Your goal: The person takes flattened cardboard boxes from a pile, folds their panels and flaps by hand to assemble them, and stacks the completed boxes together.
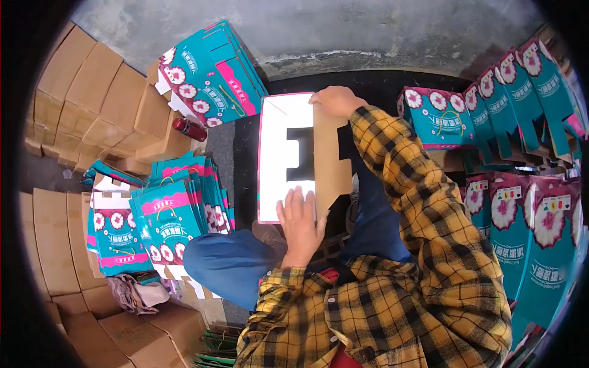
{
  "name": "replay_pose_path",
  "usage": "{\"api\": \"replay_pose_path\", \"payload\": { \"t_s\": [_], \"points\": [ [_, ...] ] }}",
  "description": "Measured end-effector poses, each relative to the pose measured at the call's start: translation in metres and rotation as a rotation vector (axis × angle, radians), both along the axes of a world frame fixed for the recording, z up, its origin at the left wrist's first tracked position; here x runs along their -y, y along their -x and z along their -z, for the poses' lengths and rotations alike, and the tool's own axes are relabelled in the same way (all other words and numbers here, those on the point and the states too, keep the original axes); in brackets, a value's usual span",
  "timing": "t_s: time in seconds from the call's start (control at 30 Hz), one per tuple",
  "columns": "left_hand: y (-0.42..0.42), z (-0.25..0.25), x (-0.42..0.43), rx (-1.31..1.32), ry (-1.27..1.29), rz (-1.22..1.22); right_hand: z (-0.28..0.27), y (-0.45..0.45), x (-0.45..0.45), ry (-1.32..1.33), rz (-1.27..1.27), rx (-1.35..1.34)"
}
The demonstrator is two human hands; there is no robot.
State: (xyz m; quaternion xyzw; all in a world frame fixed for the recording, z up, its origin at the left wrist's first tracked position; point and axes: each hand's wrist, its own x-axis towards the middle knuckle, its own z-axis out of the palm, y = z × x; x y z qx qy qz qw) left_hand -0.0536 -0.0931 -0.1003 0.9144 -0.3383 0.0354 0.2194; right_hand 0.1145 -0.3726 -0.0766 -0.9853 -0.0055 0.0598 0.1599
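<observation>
An unfolded carton [270, 159], white inside with a pink rim, stands in front of me, its brown cardboard flap [328, 165] on the right side. A cut-out in the middle shows black beneath. My left hand [299, 224] lies flat on the carton's lower part, fingers stretched out and thumb apart. At the far edge, my right hand [335, 102] has its fingers closed on the top corner, by the flap. The carton's outer faces are mostly hidden.
Brown boxes [98, 86] line the left side. Teal printed cartons stand behind [211, 73], lie stacked at left [165, 214] and stand in rows at right [438, 116]. A red bottle [189, 129] lies near the back stack. A grey wall [368, 37] is beyond.
</observation>
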Motion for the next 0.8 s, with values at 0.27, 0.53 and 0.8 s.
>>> {"api": "replay_pose_path", "payload": {
  "t_s": [0.27, 0.53, 0.8],
  "points": [
    [-0.011, -0.004, -0.063, -0.074, 0.067, -0.052, -0.030, 0.008, 0.016, -0.329, 0.150, -0.360],
    [-0.040, 0.020, -0.042, -0.008, 0.593, -0.458, 0.002, 0.005, 0.003, -0.051, -0.242, 0.228],
    [-0.040, 0.009, -0.041, 0.068, -0.158, -0.196, 0.026, 0.044, -0.052, -0.076, -0.636, 0.445]
  ]
}}
